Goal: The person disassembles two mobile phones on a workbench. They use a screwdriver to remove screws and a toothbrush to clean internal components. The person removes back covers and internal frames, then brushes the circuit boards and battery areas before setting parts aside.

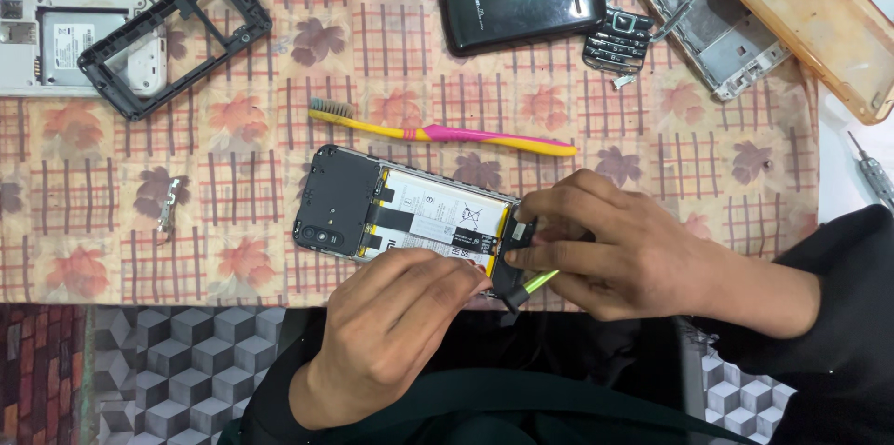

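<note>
Near the table's front edge, the right hand (619,254) is pinching a green pry tool (538,281) under the opened phone's (410,212) lower cover; the left hand (396,329), fingers curled, is steadying it; gentle, shallow levering seems wisest.

Opened phone (410,212): matt black plastic cover at left, battery with a smooth white paper-like label, thin bright metal rim. Black part (514,263) near right: matt plastic, with a glossy yellow-green plastic tool (540,280) beside it. Toothbrush (447,133): glossy yellow and pink plastic, worn bristles. Tablecloth (233,184): smooth printed cloth. Far phone (521,6): glossy black plastic. Frame (177,40) far left: matt black plastic. Chassis (698,12) far right: dull scratched metal. Case (815,26): translucent amber plastic. Sleeves (838,315): matt black cloth.
</note>
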